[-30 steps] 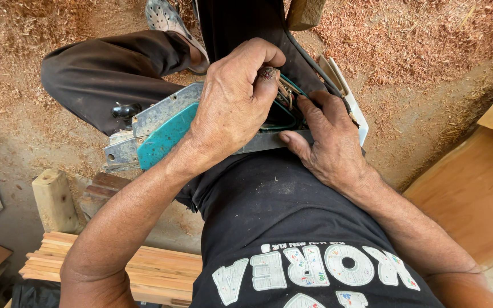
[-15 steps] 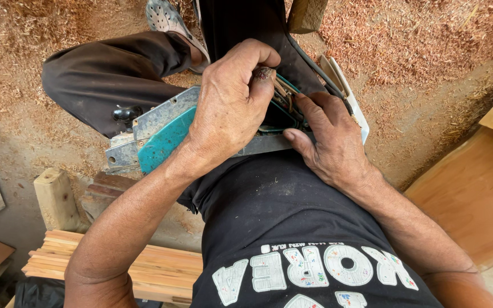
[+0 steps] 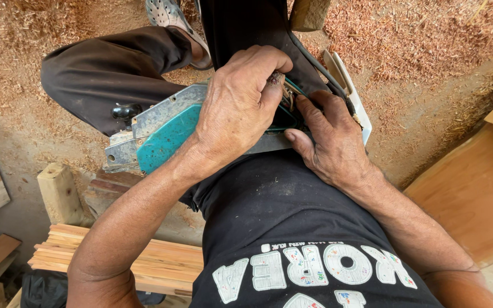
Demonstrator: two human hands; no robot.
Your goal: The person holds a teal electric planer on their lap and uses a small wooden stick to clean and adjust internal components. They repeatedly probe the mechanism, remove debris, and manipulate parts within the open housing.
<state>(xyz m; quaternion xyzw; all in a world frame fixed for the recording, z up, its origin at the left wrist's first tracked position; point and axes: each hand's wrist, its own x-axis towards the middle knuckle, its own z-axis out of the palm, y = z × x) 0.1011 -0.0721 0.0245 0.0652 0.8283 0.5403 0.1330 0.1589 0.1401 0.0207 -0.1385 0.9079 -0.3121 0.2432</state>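
Both hands work close together on a teal and grey power tool [image 3: 164, 134] lying across the person's lap. Left hand [image 3: 238, 108] pinches thin wires [image 3: 290, 91] at its rear; right hand [image 3: 329, 140] steadies beside. Sawdust [image 3: 429, 40] covers the ground, with stacked wooden slats [image 3: 161, 262] below.

a woodworking shop is shown, seen from above a seated worker. the dirt floor [image 3: 12, 142] is covered with sawdust and reddish wood shavings [image 3: 429, 40]. a stack of thin planed slats [image 3: 161, 262] is laid beside a short sawn block [image 3: 58, 191], and broad wooden boards [image 3: 469, 194] are propped at the right. a teal and metal power tool [image 3: 155, 134] is held across the lap.
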